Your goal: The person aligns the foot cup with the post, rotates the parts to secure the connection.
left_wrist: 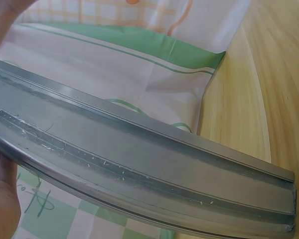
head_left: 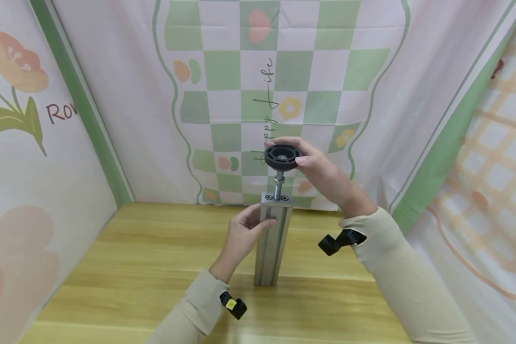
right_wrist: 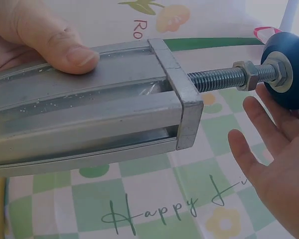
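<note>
A silver aluminium profile [head_left: 270, 248] stands upright over the wooden table, a metal end plate [right_wrist: 187, 104] across its top. From that plate rises a threaded rod [right_wrist: 217, 79] with a hex nut [right_wrist: 247, 75] partway along it. The rod carries a round black levelling foot [head_left: 279, 166], its ribbed hollow face turned up. My left hand [head_left: 242, 232] grips the profile just below the plate, thumb on the near face. Higher up, my right hand [head_left: 320, 167] holds the foot's rim between thumb and fingers; in the right wrist view its other fingers are spread beside the rod.
The wooden table [head_left: 155, 248] spreads around the profile's base. Behind it hangs a green-and-white checked cloth [head_left: 223, 105], with printed cloth walls on both sides. A black wrist camera [head_left: 341, 240] sits on the right sleeve, another camera [head_left: 233, 305] on the left.
</note>
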A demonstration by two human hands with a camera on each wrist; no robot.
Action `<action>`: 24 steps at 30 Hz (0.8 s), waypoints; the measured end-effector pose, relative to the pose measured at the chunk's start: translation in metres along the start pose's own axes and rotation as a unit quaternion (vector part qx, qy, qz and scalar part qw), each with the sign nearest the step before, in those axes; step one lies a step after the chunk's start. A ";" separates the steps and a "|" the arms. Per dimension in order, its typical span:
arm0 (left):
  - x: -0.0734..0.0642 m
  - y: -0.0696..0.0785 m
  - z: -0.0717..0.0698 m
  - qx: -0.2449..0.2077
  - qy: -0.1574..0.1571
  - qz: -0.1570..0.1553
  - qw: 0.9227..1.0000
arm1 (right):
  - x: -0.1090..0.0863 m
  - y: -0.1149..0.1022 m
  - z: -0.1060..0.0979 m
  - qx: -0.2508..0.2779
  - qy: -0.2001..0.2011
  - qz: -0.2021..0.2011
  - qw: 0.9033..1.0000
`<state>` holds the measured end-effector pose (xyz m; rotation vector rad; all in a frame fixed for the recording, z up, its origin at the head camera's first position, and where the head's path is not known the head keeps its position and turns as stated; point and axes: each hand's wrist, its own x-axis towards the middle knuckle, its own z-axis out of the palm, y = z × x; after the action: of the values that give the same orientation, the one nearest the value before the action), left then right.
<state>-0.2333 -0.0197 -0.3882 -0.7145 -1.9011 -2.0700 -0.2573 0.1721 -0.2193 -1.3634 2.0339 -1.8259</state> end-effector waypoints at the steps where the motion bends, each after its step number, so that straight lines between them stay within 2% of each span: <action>1: 0.000 0.000 0.000 0.000 0.001 0.000 1.000 | -0.001 0.000 0.000 -0.008 0.008 0.003 1.000; 6: 0.000 -0.001 0.000 -0.001 0.002 -0.002 1.000 | -0.004 0.001 0.002 -0.056 0.052 0.015 0.997; 15: 0.000 -0.002 -0.001 0.009 0.005 -0.004 1.000 | -0.004 -0.001 0.009 -0.076 0.106 0.028 0.991; 21: 0.000 -0.002 -0.001 0.010 0.005 -0.005 1.000 | -0.001 -0.004 0.013 -0.153 0.137 0.042 0.978; 24: 0.000 -0.002 -0.001 0.011 0.005 -0.004 1.000 | -0.002 -0.004 0.016 -0.200 0.143 0.035 0.969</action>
<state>-0.2343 -0.0204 -0.3906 -0.6913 -1.9206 -2.0508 -0.2442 0.1621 -0.2214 -1.1304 2.6789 -1.7324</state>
